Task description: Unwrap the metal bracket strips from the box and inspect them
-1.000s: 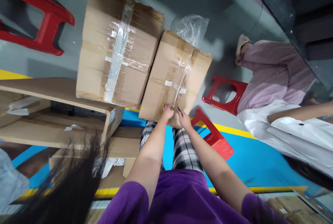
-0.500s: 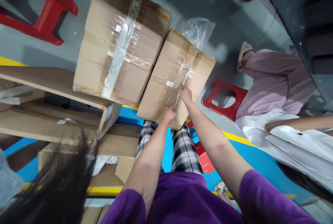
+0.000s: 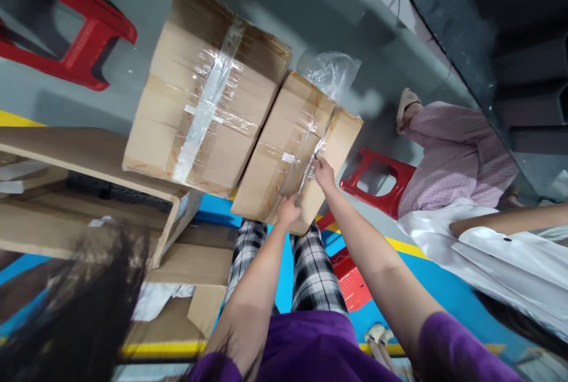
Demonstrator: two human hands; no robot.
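A taped cardboard box [image 3: 266,163] with a small white label stands in front of my knees, its top seam running lengthwise under clear tape. My left hand [image 3: 289,211] is at the near end of this seam, fingers closed on the box there. Farther along, my right hand [image 3: 325,174] is closed beside the seam. A small dark tip pokes out at its fingertips; what it belongs to is hidden. The tape along the seam looks loose and wrinkled between my hands. Against the left side of this box stands a larger taped carton [image 3: 173,116].
Open cardboard boxes [image 3: 213,258] lie to the left, near dark hair in the foreground. Red stools stand at upper left [image 3: 84,54] and right [image 3: 397,181]. A seated person in pink trousers [image 3: 452,151] is on the right. Behind the box lies a clear plastic bag [image 3: 332,71].
My right hand has shifted slightly right relative to the box label. My left hand stays at the near end of the seam. The whole view has tilted, so the boxes appear lower.
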